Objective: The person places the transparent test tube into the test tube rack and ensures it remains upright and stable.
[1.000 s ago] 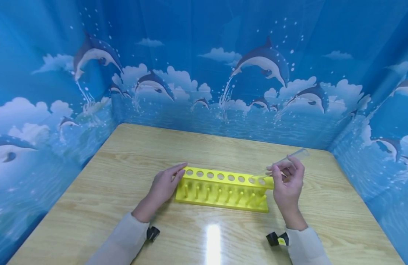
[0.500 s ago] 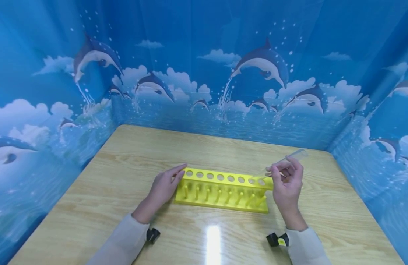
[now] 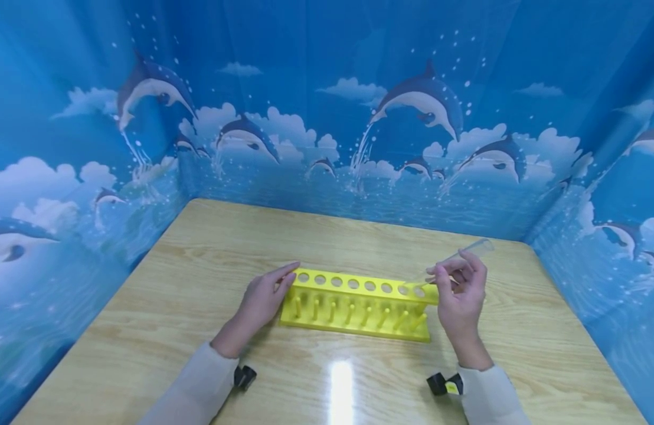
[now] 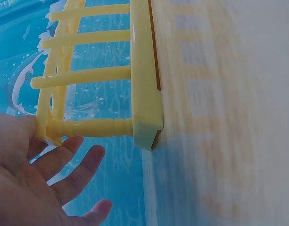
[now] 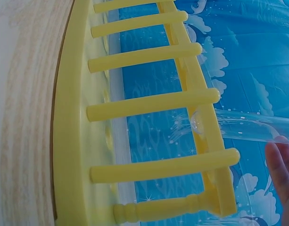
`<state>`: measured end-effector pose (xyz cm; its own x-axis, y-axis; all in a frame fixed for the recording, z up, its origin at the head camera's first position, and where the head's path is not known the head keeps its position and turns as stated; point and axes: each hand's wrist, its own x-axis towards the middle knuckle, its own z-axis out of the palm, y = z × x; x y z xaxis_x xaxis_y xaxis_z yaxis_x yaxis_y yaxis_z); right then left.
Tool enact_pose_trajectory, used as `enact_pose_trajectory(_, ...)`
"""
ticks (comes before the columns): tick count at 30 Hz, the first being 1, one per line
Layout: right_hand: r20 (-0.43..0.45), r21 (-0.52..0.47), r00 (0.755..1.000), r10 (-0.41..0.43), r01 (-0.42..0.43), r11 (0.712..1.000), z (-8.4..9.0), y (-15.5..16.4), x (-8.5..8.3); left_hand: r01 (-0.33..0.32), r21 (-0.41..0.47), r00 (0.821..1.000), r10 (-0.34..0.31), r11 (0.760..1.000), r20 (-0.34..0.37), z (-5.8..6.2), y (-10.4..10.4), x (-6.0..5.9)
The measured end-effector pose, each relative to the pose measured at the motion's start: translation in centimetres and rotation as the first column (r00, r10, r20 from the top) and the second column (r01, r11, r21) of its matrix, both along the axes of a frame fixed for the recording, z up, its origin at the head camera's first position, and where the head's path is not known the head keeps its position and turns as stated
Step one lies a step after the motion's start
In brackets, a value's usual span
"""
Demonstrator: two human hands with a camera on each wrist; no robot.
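Observation:
A yellow test tube rack with a row of holes and pegs stands on the wooden table. My left hand rests with straight fingers against the rack's left end. My right hand pinches a clear test tube, tilted with its rounded bottom at the rack's rightmost holes. In the right wrist view the tube's bottom sits at the top rail of the rack, with a fingertip beside it.
Blue dolphin-printed walls close in the table on the left, back and right. A bright light glare lies on the table near me. Pale sleeves and black wrist straps show at both forearms.

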<state>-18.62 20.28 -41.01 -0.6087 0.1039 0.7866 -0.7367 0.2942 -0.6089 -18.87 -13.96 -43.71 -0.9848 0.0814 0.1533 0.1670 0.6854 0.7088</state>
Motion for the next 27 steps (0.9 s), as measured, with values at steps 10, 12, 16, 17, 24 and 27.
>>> enact_pose_trajectory(10,0.008,-0.005,1.0,0.004,-0.004,1.0,0.01,-0.03,0.0,-0.004,-0.001,1.0,0.004,1.0,0.002,0.11,0.07,0.05)
enact_pose_trajectory(12,0.009,-0.006,1.0,0.001,-0.001,1.0,0.0,-0.05,-0.02,-0.004,0.0,1.0,0.004,1.0,0.005,0.13,0.06,0.06)
enact_pose_trajectory(16,0.012,-0.003,1.0,-0.008,0.008,1.0,-0.02,-0.05,-0.04,-0.005,0.0,1.0,0.005,1.0,0.005,0.1,0.06,0.06)
enact_pose_trajectory(17,0.012,-0.003,1.0,-0.008,0.008,1.0,-0.03,-0.04,-0.05,-0.005,0.001,1.0,0.005,1.0,0.005,0.09,0.06,0.05)
enact_pose_trajectory(24,0.017,0.002,1.0,-0.012,0.012,1.0,-0.11,-0.01,-0.07,-0.005,0.004,1.0,0.005,1.0,-0.001,0.03,0.05,0.06)
enact_pose_trajectory(27,0.019,0.002,1.0,-0.013,0.013,1.0,-0.17,0.03,-0.1,-0.002,0.011,1.0,0.002,1.0,-0.009,-0.03,0.02,0.03)
